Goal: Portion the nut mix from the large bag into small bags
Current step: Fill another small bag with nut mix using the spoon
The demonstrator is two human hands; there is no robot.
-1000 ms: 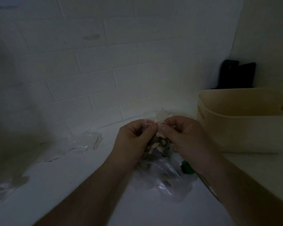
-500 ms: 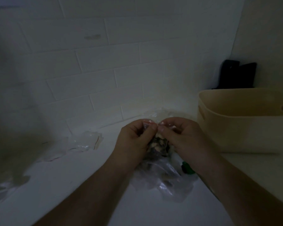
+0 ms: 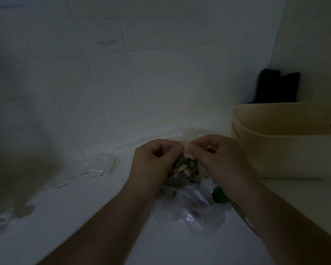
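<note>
Two bare forearms are reaching in from the bottom edge over a white counter (image 3: 88, 222), which is lying in dim light. Just beyond them, a large clear bag (image 3: 195, 209) is sprawling crumpled on the counter beneath the hands, and a small green object (image 3: 219, 195) is sitting beside it under the right wrist; what it is cannot be told.

Above the large bag, the left hand (image 3: 153, 165) and the right hand (image 3: 220, 163) are meeting over a small bag (image 3: 185, 168) packed with pale and dark nuts. Both hands are curling their fingers and pinching the top edge of this small bag, where a thin red strip (image 3: 182, 142) is running between the thumbs. The small bag is hanging between the two palms, clear of the counter, directly over the large one.

Further left, a loose pile of empty small bags (image 3: 101, 165) with red lines on them is lying on the counter, well apart from the hands. To the right, a beige tub (image 3: 287, 155) is standing near the right hand. Behind the tub, a dark object (image 3: 277, 87) is leaning in the corner against the white tiled wall (image 3: 122, 83).
</note>
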